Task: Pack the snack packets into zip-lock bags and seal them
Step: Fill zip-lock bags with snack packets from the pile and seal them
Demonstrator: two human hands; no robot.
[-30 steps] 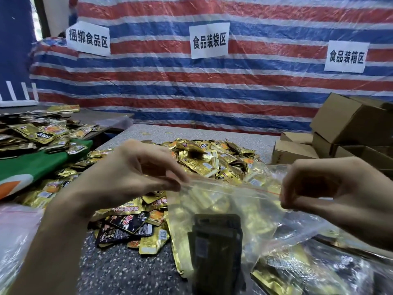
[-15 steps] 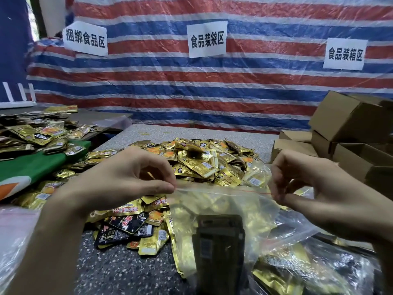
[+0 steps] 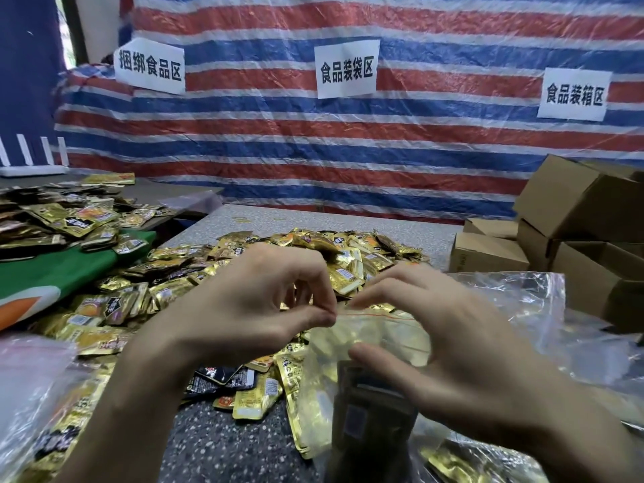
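Note:
A clear zip-lock bag (image 3: 369,346) with a red seal line hangs in front of me, with dark and gold snack packets (image 3: 373,409) inside it. My left hand (image 3: 251,308) pinches the bag's top left corner between thumb and forefinger. My right hand (image 3: 435,343) pinches the zip strip just beside the left one, its fingers curled over the top edge and its thumb on the near side. A large heap of gold snack packets (image 3: 313,252) lies on the speckled table (image 3: 216,444) behind and below the bag.
Cardboard boxes (image 3: 571,217) are stacked at the right. Loose clear plastic bags (image 3: 543,325) lie at the right, another bag (image 3: 24,388) at the left edge. More packets (image 3: 62,217) and a green sheet (image 3: 59,270) cover a table at the left. A striped tarp (image 3: 348,151) hangs behind.
My right hand has slid left along the zip strip from the bag's right end until it is close to my left hand. The view has tilted slightly.

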